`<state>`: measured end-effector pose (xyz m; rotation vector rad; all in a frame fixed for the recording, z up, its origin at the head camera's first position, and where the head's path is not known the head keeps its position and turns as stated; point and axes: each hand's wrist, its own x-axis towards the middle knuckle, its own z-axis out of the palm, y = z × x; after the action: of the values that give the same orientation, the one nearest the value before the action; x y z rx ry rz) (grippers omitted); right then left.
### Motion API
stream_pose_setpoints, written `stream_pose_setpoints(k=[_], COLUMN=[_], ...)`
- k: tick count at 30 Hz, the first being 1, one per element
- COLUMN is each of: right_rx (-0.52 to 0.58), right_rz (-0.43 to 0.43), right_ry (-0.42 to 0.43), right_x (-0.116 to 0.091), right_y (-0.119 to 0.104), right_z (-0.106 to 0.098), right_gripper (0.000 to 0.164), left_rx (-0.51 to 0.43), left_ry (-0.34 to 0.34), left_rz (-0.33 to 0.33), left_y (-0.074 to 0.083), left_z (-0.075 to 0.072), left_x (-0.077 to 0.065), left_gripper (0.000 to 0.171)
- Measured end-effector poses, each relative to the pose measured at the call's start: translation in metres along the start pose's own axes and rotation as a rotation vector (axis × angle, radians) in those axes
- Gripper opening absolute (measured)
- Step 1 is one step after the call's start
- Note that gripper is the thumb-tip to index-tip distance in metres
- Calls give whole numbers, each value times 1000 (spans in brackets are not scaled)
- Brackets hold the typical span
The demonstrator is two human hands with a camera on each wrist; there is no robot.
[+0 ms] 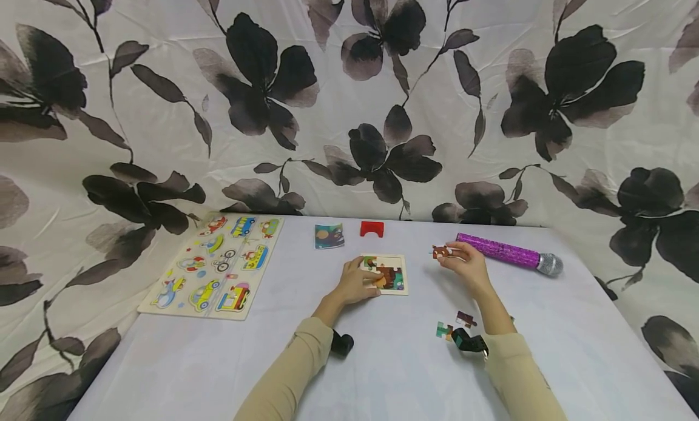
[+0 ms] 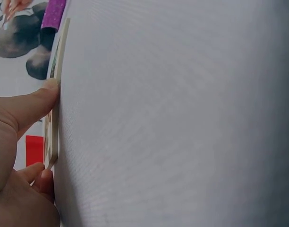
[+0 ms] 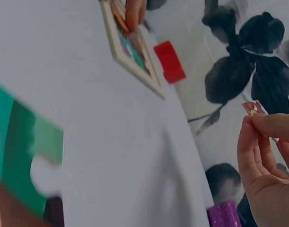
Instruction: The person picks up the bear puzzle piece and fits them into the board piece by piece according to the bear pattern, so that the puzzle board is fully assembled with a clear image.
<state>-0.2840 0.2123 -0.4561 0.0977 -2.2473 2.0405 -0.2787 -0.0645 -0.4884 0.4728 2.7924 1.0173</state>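
Note:
My left hand (image 1: pixel 354 284) steadies a small square jigsaw puzzle tray (image 1: pixel 405 275) at its left side. In the left wrist view the thumb (image 2: pixel 38 101) lies at one edge of the frame and other fingers bend at its corner. Several pieces fill part of the tray, making a brown and green picture. Right of the tray, my right hand (image 1: pixel 466 266) pinches a brown puzzle piece (image 1: pixel 440 252) between thumb and fingertips, raised above the table. Loose pieces lie near the right wrist: a green and orange one (image 1: pixel 444 330) and a dark brown one (image 1: pixel 466 318).
A purple glitter microphone (image 1: pixel 505 252) lies behind the right hand. At the back are a red arch block (image 1: pixel 372 229) and a small picture card (image 1: pixel 329 236). A large wooden vehicle puzzle board (image 1: pixel 210 266) covers the left. A floral cloth (image 1: pixel 377 105) hangs behind the table.

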Motion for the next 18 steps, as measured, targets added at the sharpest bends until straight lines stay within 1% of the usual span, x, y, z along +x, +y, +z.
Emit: stream_pose_setpoints(k=[4, 10, 12, 14, 16, 18], right_rx=[24, 128, 141, 115, 35, -67], right_rz=[-10, 54, 66, 56, 33, 6], right_ry=[-3, -16, -32, -55, -76, -95], right_x=[7, 16, 19, 21, 24, 26], right_y=[-1, 2, 4, 7, 11, 14], right_z=[14, 34, 41, 47, 54, 62], right_gripper=[44, 34, 33, 36, 37, 37], left_rx=[4, -2, -1, 1, 6, 14], left_ry=[-2, -1, 0, 0, 2, 6], left_rz=[1, 11, 15, 18, 25, 36], left_y=[0, 1, 1, 1, 0, -1], left_z=[1, -1, -1, -1, 0, 0], left_x=[0, -1, -1, -1, 0, 0], left_gripper=[41, 41, 41, 41, 41, 42])
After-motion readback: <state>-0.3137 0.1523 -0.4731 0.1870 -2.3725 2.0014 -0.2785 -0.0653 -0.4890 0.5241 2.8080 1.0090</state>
